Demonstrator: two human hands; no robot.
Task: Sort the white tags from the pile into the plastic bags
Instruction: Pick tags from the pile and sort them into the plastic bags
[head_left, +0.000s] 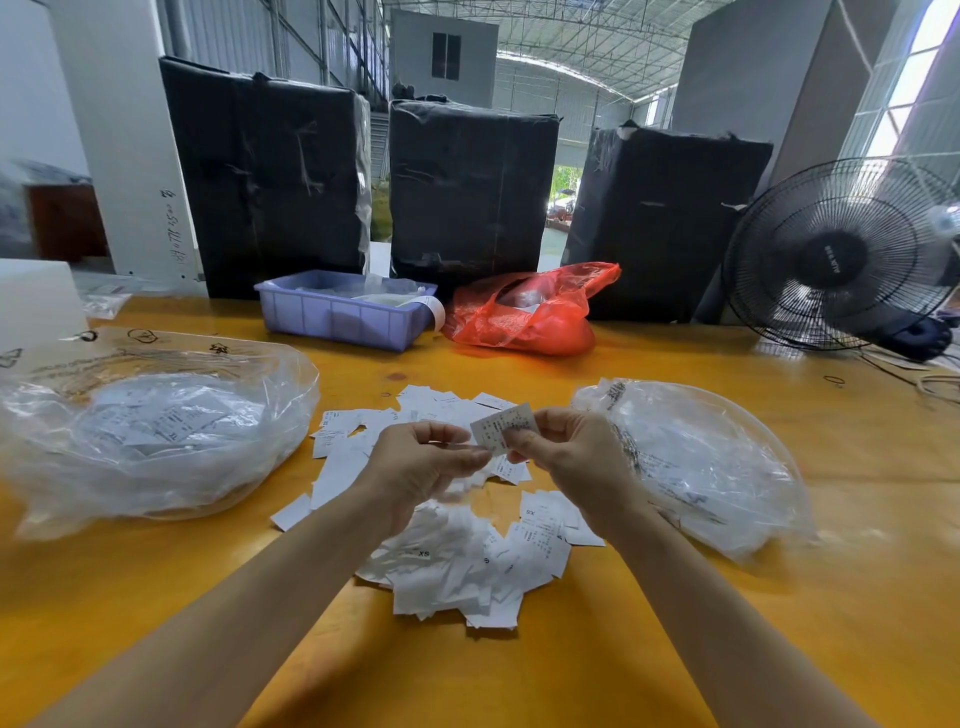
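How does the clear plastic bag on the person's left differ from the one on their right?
The left clear bag is puffed up, with a visible heap of white tags inside; the right clear bag lies flatter, and few tags can be made out in it. The left bag sits a little apart from the tag pile, while the right bag nearly meets it. Both are transparent and rest on the yellow table.

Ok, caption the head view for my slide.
Both hands, left hand and right hand, pinch one tag above the pile.

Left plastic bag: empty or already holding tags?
Holding tags: white tags show through the clear left plastic bag lying on the table.
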